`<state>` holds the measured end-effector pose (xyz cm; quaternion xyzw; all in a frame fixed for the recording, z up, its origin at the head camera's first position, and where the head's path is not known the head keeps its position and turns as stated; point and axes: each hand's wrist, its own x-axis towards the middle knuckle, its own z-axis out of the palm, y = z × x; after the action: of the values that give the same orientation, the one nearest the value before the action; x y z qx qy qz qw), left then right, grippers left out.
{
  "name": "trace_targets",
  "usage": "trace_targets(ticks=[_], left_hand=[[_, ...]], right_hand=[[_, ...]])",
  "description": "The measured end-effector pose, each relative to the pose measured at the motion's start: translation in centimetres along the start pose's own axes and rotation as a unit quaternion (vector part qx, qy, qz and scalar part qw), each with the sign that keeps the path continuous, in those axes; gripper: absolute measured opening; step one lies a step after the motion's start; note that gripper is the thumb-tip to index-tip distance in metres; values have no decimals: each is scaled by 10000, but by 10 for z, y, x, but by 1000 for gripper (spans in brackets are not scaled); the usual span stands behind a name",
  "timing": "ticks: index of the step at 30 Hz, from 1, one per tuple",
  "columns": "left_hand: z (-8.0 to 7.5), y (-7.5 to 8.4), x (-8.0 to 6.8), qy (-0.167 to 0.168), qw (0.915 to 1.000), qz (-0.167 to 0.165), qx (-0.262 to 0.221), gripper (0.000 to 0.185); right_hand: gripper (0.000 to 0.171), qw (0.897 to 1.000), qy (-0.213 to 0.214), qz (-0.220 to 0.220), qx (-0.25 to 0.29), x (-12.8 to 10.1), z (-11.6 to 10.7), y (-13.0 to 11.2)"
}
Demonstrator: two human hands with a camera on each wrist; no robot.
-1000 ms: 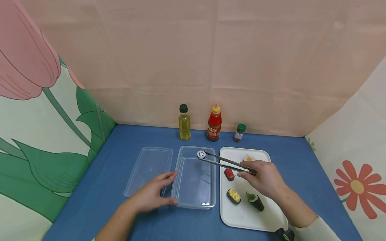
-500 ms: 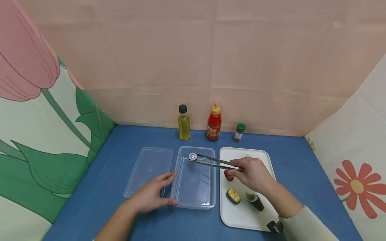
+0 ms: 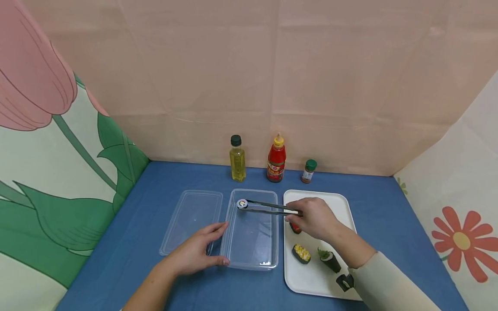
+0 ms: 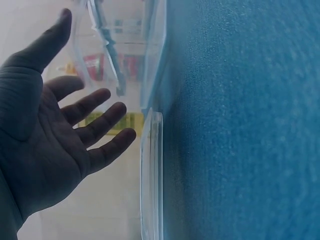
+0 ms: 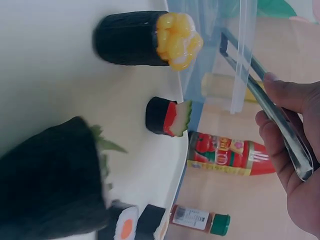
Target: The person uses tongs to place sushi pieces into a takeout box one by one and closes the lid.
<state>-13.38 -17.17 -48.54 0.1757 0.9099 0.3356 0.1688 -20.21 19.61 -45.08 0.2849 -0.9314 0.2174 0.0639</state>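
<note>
My right hand [image 3: 315, 218] grips metal tongs [image 3: 268, 207] that pinch a round sushi roll [image 3: 242, 204] over the far left corner of a clear plastic container [image 3: 252, 259]. In the right wrist view the tongs [image 5: 280, 127] run across my fingers [image 5: 277, 137]. My left hand [image 3: 194, 250] rests with straight fingers against the container's left wall, thumb at its near left corner; in the left wrist view the left hand [image 4: 55, 135] lies spread and holds nothing. A white tray [image 3: 311, 280] to the right carries a corn-topped roll [image 3: 301, 253], a green-topped roll [image 3: 330, 260] and a red-topped piece [image 3: 295, 228].
The clear lid [image 3: 192, 220] lies flat just left of the container. An oil bottle [image 3: 237, 159], a red sauce bottle [image 3: 276, 158] and a small spice jar [image 3: 309, 171] stand along the back wall. The blue tabletop [image 3: 389, 216] is walled by fabric on three sides.
My right hand has carried the tongs and the round roll leftward and slightly down, from the container's far right rim to its far left corner. The left hand has stayed put.
</note>
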Motion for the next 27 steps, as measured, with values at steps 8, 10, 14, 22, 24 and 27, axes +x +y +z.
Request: trace_targets(ticks=[8,10,14,22,24,27], left_hand=[[0,-1,0,-11,10000,5,-2,97],[0,-1,1,-23,10000,-7,-8,97],[-1,0,1,-54,10000,-35,-12,98],[-2,-1,0,-38,9999,155,-40,97],[-1,-1,0,-34,9998,185,-26,97],[-1,-2,0,-23,9998,203,-7,98]], right_hand=[[29,9992,-372,-89,-126,16,1,-5],[30,9989,-421,-96,-200,18,1,-5],[28,9980,-501,-125,-378,23,1,-5],[26,9958,-717,-83,-565,33,0,-13],[25,9954,-753,-57,-598,34,0,-14],[26,9947,-821,9,-612,35,-1,-15]])
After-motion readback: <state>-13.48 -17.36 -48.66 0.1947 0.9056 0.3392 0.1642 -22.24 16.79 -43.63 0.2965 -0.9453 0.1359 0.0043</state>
